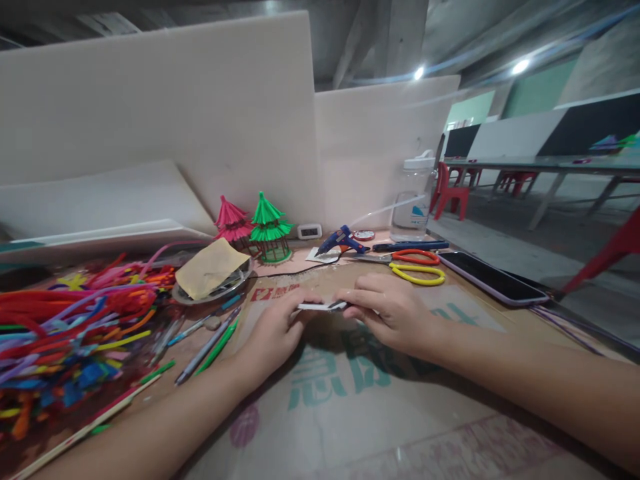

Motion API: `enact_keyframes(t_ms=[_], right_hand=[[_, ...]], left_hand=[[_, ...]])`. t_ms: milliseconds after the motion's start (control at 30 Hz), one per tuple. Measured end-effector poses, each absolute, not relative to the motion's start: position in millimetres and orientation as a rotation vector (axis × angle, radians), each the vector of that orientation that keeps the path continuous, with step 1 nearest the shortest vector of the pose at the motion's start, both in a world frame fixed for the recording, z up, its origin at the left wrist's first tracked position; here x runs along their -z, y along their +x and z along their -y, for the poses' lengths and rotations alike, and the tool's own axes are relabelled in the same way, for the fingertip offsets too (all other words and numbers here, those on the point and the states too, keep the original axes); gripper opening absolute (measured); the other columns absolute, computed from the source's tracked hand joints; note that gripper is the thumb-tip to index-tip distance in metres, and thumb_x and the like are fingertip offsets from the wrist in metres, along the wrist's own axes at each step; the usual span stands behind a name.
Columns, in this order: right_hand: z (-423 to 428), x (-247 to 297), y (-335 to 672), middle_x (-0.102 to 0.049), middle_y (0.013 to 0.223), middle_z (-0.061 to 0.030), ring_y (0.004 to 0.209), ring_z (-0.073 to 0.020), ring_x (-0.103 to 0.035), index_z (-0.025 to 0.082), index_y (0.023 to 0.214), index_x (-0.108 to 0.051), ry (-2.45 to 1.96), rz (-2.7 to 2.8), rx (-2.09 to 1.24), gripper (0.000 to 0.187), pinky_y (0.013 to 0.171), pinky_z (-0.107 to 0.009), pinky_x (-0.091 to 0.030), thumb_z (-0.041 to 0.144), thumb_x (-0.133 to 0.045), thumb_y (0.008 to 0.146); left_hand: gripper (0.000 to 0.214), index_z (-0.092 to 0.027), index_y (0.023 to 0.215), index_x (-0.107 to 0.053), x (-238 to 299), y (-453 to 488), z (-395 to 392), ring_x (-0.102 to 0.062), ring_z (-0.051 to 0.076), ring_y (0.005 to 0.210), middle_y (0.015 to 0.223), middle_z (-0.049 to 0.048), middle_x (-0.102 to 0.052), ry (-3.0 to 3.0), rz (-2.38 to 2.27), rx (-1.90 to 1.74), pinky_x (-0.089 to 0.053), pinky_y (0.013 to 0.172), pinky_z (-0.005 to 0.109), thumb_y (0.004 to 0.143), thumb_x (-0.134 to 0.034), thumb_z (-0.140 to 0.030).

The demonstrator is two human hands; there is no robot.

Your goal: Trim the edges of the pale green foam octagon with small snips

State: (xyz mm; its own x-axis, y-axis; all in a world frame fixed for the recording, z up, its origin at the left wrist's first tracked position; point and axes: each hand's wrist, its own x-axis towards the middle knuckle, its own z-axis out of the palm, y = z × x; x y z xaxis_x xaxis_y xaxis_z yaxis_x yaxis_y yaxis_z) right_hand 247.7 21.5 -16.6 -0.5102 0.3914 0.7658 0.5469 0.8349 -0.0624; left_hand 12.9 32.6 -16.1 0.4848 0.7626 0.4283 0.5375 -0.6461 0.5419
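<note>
Over the printed cardboard sheet (325,427), a thin flat white strip (316,307) with a dark part toward its right end spans my two hands. My left hand (280,323) pinches the strip's left end between thumb and fingers. At the other end, the fingers of my right hand (387,310) close on the dark part. What kind of thing the strip is, I cannot make out. Just beyond the right hand lie scissors (417,275) with yellow and orange handles. A blue glue gun (343,241) rests farther back.
Many coloured pipe cleaners (75,320) pile up on the left. Beside them are a metal dish (183,297), pens (217,347) and two small pavilion models, one green (270,230), one pink (233,217). A phone (493,277) and a water bottle (409,207) stand right.
</note>
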Motion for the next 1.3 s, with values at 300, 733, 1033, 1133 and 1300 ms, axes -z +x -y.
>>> enact_keyframes(t_ms=[300,733,1033,1133,1300], right_hand=[[-26.8,16.8,250.0,-0.069,0.091,-0.0052,0.074,-0.0162,-0.06,0.02,0.117,-0.063,-0.84,1.977,-0.078,0.027,0.066,-0.028,-0.047,0.031,-0.051,0.096],[-38.5,29.5,254.7,-0.069,0.114,-0.008,0.107,-0.0228,-0.062,0.022,0.121,-0.061,-0.818,1.996,-0.025,0.029,0.091,-0.038,-0.049,0.033,-0.044,0.099],[-34.1,24.0,254.2,-0.066,0.088,-0.0065,0.084,-0.0192,-0.06,0.016,0.114,-0.066,-0.771,2.086,0.119,0.028,0.075,-0.032,-0.048,0.03,-0.046,0.1],[-34.3,23.9,255.0,-0.066,0.086,-0.0055,0.082,-0.0188,-0.059,0.018,0.113,-0.066,-0.763,2.093,0.142,0.027,0.074,-0.032,-0.047,0.03,-0.046,0.099],[-35.8,26.4,256.7,-0.065,0.083,-0.005,0.077,-0.0179,-0.057,0.018,0.111,-0.066,-0.735,2.096,0.208,0.026,0.07,-0.031,-0.046,0.03,-0.047,0.099]], left_hand=[[0.022,-0.017,0.103,-0.066,11.8,16.7,-30.2,-0.066,0.023,0.092,0.099,0.0066,-0.072,2.262,-1.215,-0.988,-0.053,0.084,0.034,0.086,-0.052,-0.022],[0.026,-0.018,0.108,-0.066,20.7,14.8,-40.1,-0.065,0.023,0.097,0.104,0.0064,-0.072,2.21,-1.183,-1.087,-0.051,0.088,0.036,0.089,-0.053,-0.03],[0.025,-0.019,0.108,-0.068,23.3,11.4,-43.6,-0.064,0.023,0.102,0.108,0.0072,-0.07,2.279,-1.116,-1.125,-0.05,0.092,0.037,0.09,-0.052,-0.025],[0.024,-0.019,0.107,-0.067,23.2,10.9,-43.8,-0.064,0.023,0.101,0.108,0.0078,-0.071,2.278,-1.122,-1.106,-0.051,0.09,0.037,0.089,-0.052,-0.025],[0.024,-0.02,0.106,-0.067,24.4,10.1,-45.1,-0.064,0.023,0.104,0.11,0.0072,-0.07,2.28,-1.134,-1.099,-0.05,0.092,0.037,0.088,-0.052,-0.026]])
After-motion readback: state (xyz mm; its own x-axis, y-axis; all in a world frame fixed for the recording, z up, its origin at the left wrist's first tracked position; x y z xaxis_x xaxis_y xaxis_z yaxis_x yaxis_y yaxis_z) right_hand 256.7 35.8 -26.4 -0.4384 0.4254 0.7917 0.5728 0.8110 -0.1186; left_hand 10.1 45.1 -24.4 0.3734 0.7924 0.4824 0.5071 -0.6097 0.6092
